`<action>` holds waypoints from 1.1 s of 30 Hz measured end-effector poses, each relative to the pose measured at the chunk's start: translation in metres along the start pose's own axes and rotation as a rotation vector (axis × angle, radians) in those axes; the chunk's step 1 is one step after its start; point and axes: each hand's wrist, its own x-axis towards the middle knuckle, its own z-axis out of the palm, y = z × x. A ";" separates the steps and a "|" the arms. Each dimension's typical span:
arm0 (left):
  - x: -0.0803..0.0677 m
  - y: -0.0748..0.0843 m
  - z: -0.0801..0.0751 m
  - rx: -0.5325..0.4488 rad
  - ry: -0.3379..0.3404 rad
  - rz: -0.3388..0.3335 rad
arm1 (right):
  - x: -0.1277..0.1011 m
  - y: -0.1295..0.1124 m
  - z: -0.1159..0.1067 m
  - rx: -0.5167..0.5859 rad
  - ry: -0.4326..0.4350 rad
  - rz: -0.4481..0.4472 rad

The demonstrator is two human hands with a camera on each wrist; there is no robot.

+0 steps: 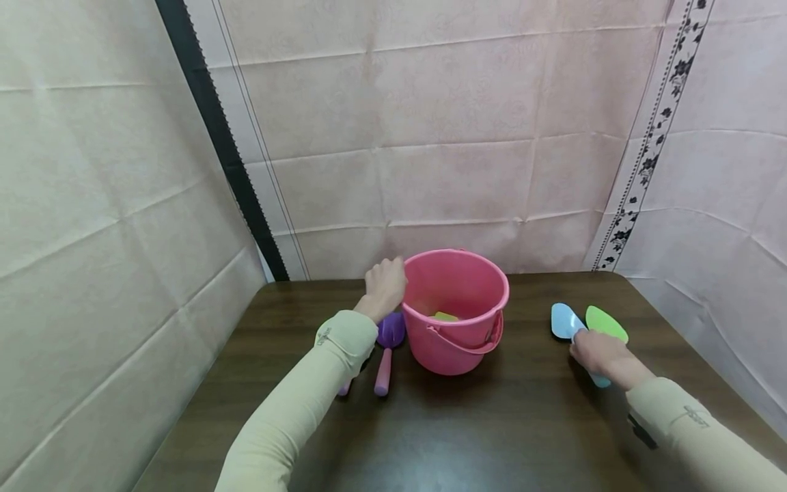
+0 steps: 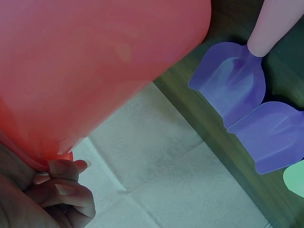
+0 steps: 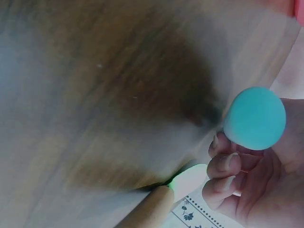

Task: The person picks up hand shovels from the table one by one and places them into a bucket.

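A pink bucket (image 1: 451, 342) stands upright on the table, its handle hanging down at the front right. At the bucket's far left rim, my left hand (image 1: 385, 285) pinches the edge between thumb and curled fingers. To the right, my right hand (image 1: 601, 354) grips a toy shovel with a light blue blade (image 1: 565, 320); the round end of its teal handle (image 3: 256, 118) sticks out of the fist in the right wrist view. Just beside that hand lies a green shovel (image 1: 605, 323). Inside the bucket a yellow-green piece (image 1: 445, 316) shows, mostly hidden by the wall.
Left of the bucket lie two purple shovels (image 1: 391, 331) with pink handles, one partly behind my left arm. A pale green thing (image 2: 295, 178) lies near them. Cloth sheets (image 1: 455, 137) hang behind and beside the dark wooden table (image 1: 522, 424).
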 end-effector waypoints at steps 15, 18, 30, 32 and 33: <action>-0.001 0.000 -0.002 -0.002 -0.004 0.011 | 0.006 -0.018 -0.028 -0.007 0.099 -0.057; -0.001 0.000 -0.002 -0.003 0.002 0.019 | 0.006 -0.020 -0.035 -0.013 0.097 -0.052; 0.000 -0.001 0.001 -0.003 0.003 0.022 | 0.016 -0.031 -0.059 -0.038 0.146 -0.041; 0.000 -0.001 0.000 -0.004 0.000 0.020 | 0.018 -0.035 -0.064 -0.040 0.158 -0.043; 0.001 -0.001 0.000 -0.003 -0.002 0.019 | 0.019 -0.036 -0.066 -0.042 0.164 -0.045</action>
